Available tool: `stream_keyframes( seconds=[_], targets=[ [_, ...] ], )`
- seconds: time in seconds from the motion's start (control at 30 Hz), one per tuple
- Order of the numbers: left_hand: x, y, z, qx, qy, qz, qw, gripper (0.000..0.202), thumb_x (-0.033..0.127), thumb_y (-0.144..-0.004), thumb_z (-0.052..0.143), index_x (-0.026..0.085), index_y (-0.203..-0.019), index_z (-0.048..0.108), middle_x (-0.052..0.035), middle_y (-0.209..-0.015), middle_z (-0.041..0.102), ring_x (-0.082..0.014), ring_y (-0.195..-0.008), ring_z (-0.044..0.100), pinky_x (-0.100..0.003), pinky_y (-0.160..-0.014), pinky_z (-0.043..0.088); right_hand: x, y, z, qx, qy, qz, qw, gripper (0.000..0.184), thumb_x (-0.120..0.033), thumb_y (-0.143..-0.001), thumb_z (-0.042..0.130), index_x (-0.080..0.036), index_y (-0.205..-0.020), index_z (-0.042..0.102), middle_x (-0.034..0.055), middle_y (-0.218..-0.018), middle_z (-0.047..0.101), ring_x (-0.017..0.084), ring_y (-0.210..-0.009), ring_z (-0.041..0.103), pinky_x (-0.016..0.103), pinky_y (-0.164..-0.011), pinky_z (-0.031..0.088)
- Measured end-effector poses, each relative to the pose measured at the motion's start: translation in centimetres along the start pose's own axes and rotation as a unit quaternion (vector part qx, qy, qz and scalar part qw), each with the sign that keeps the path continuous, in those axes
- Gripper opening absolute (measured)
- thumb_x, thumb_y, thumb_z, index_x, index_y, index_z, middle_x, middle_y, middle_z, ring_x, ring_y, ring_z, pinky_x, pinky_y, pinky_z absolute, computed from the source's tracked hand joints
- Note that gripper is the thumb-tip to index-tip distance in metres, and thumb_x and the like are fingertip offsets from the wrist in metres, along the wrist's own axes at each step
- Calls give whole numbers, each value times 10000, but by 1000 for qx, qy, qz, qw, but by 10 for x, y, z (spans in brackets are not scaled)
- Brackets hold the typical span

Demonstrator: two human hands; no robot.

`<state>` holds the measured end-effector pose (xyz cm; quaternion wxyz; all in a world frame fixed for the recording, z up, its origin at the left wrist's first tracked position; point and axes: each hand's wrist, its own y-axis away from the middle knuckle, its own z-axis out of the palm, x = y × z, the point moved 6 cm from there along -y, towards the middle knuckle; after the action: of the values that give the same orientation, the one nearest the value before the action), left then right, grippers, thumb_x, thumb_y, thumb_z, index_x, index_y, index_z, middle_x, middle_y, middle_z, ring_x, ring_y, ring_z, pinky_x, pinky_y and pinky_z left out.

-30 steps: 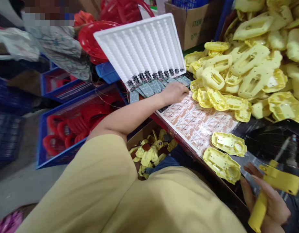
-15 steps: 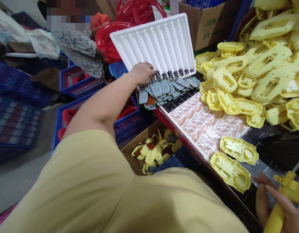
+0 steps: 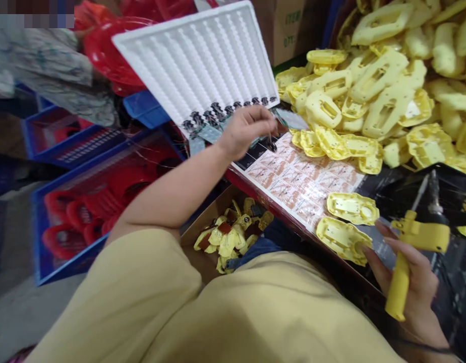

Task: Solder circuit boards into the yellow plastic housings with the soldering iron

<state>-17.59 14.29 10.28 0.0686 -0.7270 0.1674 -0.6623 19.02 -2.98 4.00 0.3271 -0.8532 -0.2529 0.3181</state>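
My left hand is closed in a pinch, with a small black part hanging on wires below its fingertips. Beside it, a blurred circuit board lies by the fingers; whether it is joined to those wires I cannot tell. Behind the hand leans a white foam tray, with a row of black parts along its lower edge. My right hand holds a yellow soldering gun by its handle, metal tip pointing up and away. Its fingertips are near two yellow plastic shells on the table.
A large heap of yellow shells covers the table's far right. Printed sheets lie before me. Below the edge stands a carton of yellow pieces. Blue crates with red parts are at left, near another person's patterned sleeve.
My left hand has moved right and nearer, away from the tray's row, with the black part dangling. My right hand has lifted the soldering gun further into view. The view has shifted right.
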Motion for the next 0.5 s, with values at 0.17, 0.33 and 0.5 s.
stream_keyframes(
  seconds=[0.17,0.33,0.5],
  targets=[
    [-20,62,135,-131,299,-197,924,383,397,-624,921,164,-694,625,13,-663,707,-156,-647,711,-345,-770,596,-23,-22,12,32,-126,-24,991,685,-155,-761,903,-294,-1353,588,132,-1437,669,303,-1223,717,442,-1060,627],
    [-24,99,181,-229,405,-263,845,373,422,-636,949,139,-777,751,-72,-772,807,-253,-812,803,-401,-936,605,-27,-25,7,69,-153,-19,986,739,-12,-805,814,-310,-1420,531,39,-1293,763,206,-1100,776,352,-951,675],
    [-22,112,188,-281,428,-300,805,367,410,-663,951,139,-859,800,-92,-807,821,-255,-832,807,-380,-909,619,-14,-8,20,-24,-106,19,994,555,-212,-858,830,-304,-1325,543,78,-1354,729,273,-1207,737,429,-989,664]
  ],
)
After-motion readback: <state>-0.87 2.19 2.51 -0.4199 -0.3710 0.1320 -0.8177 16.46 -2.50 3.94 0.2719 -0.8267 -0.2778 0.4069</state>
